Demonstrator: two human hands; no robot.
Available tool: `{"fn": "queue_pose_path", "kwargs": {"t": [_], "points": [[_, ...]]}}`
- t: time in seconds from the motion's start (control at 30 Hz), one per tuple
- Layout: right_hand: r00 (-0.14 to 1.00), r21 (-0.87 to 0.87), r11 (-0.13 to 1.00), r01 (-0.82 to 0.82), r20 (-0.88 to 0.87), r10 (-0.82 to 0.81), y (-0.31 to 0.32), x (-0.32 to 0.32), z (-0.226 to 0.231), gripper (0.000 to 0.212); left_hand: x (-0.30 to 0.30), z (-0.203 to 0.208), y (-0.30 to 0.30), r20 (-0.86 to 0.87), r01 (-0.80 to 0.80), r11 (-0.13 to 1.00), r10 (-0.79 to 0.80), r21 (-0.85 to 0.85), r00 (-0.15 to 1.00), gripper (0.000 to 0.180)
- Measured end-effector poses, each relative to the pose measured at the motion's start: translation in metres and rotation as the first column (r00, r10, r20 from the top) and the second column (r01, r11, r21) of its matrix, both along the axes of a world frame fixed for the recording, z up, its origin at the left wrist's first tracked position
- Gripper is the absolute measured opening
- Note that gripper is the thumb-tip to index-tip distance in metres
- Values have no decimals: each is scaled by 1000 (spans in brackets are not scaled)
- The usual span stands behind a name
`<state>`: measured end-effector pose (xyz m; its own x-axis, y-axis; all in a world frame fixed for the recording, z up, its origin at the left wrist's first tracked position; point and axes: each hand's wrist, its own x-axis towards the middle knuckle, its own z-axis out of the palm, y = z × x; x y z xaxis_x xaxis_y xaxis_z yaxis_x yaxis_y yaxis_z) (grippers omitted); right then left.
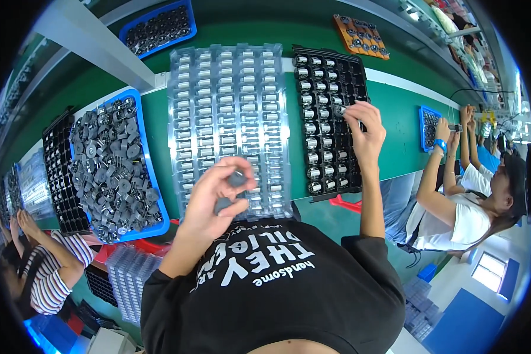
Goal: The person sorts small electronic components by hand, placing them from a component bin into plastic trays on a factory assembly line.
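Note:
My left hand [215, 197] is curled around two grey round plastic parts [236, 178], one by the fingertips and one nearer the palm. It hovers over the near part of a clear plastic tray [172, 133], which holds rows of small silver cylinders [225, 91]. To the right lies a black compartment tray [358, 79], its left columns filled with silver-topped parts. My right hand [369, 131] reaches over that tray's right side, thumb and forefinger pinched at a small silver-topped part [340, 110] in the third column. The fingertips partly cover it.
A blue bin [149, 156] heaped with grey parts stands left, beside another black tray [56, 171]. A blue tray [193, 23] and an orange tray [384, 54] sit at the back. A metal post [94, 44] rises at back left. Co-workers [454, 215] work on both sides.

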<state>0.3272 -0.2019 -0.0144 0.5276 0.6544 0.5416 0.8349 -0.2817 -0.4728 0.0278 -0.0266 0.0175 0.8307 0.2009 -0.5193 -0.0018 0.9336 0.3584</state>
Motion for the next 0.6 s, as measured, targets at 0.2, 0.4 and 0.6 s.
{"fn": "queue_pose_path", "kwargs": {"t": [0.2,0.4,0.6], "points": [[989,-151,986,-78,115,96,-12,22,-20,12,-18,-1,14,82,-201,979,204,-40,975,28],[960,-294,942,-164,170,220,-10,24,-15,17,-22,0,19,-6,-118,971,122,208,993,36],[933,-234,905,-356,-32,359,35,-36,21,24,-30,-9,21,88,-33,990,21,134,996,48]]}}
